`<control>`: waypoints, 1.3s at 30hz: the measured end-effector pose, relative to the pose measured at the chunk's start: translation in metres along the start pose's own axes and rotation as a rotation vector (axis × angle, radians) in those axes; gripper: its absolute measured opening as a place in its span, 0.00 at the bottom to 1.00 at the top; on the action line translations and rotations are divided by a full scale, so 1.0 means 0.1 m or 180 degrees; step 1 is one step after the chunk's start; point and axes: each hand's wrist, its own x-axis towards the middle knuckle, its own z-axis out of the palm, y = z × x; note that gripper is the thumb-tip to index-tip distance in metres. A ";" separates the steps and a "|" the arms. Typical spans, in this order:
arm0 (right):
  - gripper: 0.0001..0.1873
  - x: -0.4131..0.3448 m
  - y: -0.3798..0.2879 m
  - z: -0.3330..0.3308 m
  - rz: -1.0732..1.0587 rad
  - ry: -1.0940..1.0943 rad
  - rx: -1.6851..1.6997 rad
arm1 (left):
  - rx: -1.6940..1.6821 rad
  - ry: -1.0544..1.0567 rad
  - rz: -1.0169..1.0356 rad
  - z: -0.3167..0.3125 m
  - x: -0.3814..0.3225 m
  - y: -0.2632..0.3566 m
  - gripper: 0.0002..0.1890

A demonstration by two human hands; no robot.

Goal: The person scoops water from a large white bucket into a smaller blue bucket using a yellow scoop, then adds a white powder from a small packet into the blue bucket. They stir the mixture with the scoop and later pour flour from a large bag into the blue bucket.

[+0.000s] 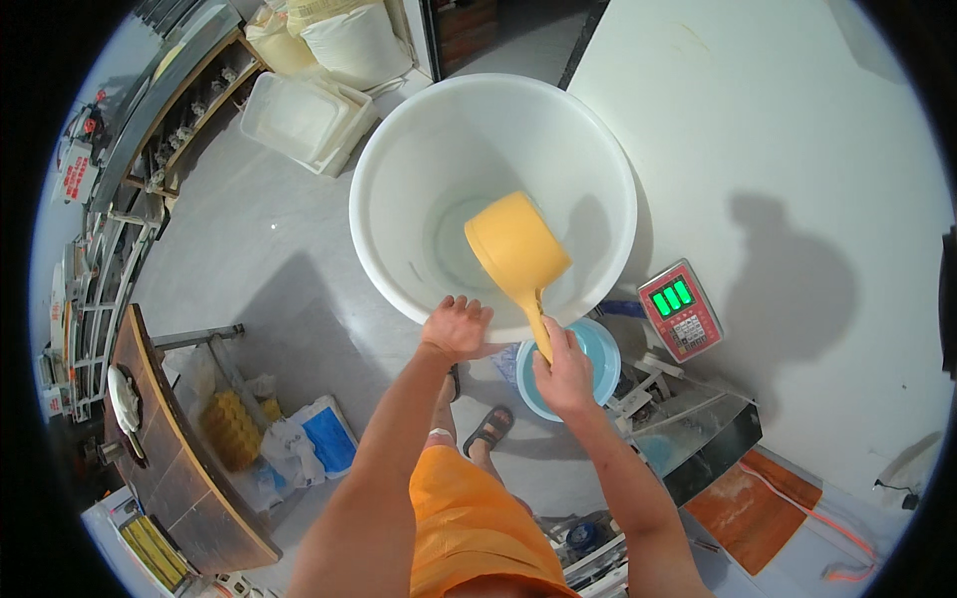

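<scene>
A large white plastic tub (362, 202) stands before me with some clear liquid at its bottom. My left hand (456, 329) grips the near rim of this tub. In my right hand (566, 370) is the handle of a yellow plastic dipper (516, 243), whose tilted cup is over the tub's opening. What the cup contains is hidden. Below my right hand, a light-blue basin (609, 374) rests beside the tub, with bluish liquid in it. A digital scale display (680, 310) with lit green digits is to the right.
Translucent plastic bins (299, 123) and white sacks (355, 45) stand at the upper left. A brown tiled table (194, 501) is at the lower left, with bags under it. Metal framework (658, 389) lies right of the basin, and an orange board (755, 508) at the lower right.
</scene>
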 end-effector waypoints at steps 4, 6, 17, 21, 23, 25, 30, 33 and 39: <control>0.34 0.00 0.06 -0.01 0.0046 0.0052 -0.0434 | 0.0020 -0.0113 -0.0073 -0.02 0.01 0.02 0.38; 0.34 -0.01 0.15 0.03 -0.0022 0.0222 -0.0580 | 0.0017 -0.0177 -0.0078 -0.01 0.03 0.02 0.37; 0.23 0.33 0.01 0.14 0.1117 -0.0164 0.3391 | -0.0505 0.0023 0.0113 0.02 -0.10 -0.14 0.37; 0.15 0.57 0.20 0.49 0.1338 -0.0001 0.2823 | -0.0631 0.0659 0.0289 0.27 -0.14 -0.15 0.37; 0.12 0.60 0.18 0.76 0.1242 0.0038 0.2940 | -0.0636 0.0807 0.0298 0.30 -0.18 -0.19 0.36; 0.09 0.62 0.25 0.97 0.1037 -0.0009 0.2432 | -0.0647 0.0796 0.0127 0.31 -0.26 -0.20 0.35; 0.07 0.69 0.51 1.00 0.1166 0.0380 0.2710 | -0.1081 0.1527 -0.0145 0.25 -0.89 -0.11 0.37; 0.06 0.80 0.50 1.22 0.1280 0.0269 0.2714 | -0.1510 0.1535 -0.0346 0.48 -1.96 0.04 0.41; 0.11 0.96 1.68 0.91 0.1006 0.0500 0.2883 | -0.2545 -0.0752 -0.2129 1.05 -4.08 0.01 0.30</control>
